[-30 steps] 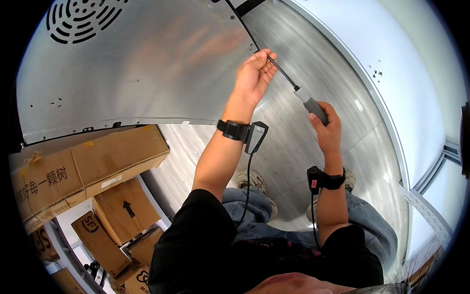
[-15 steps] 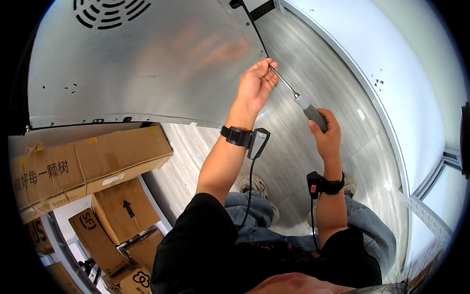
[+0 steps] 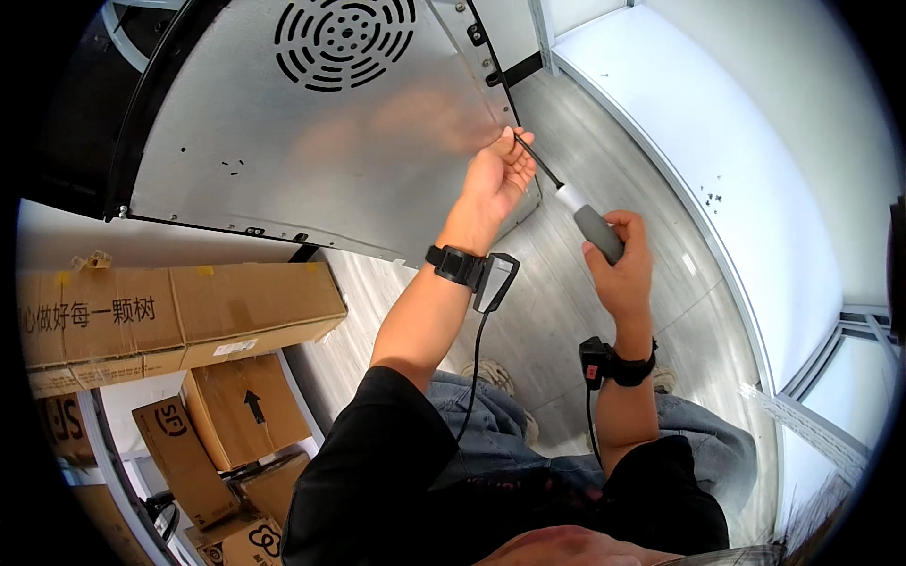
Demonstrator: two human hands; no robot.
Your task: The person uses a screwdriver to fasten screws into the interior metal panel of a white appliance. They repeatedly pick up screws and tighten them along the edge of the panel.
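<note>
A screwdriver with a grey handle, a pale collar and a thin dark shaft points up and left to the edge of a large silver metal panel. My right hand is closed around the rear of the handle. At the panel's right edge, my left hand pinches the shaft near its tip with thumb and fingers. Those fingers hide the tip and whatever it meets. Round vent slots pierce the panel's upper part, and small screws and holes line its edges.
A long cardboard box lies at left, above a shelf of several smaller boxes. A white ledge with dark specks curves along the right. Cables hang from black straps on both my wrists. My feet stand on the grey floor.
The view has shifted, so the panel sits lower and further right, showing more of its vent and left edge. Both hands keep their hold; the handle and right hand have shifted slightly left.
</note>
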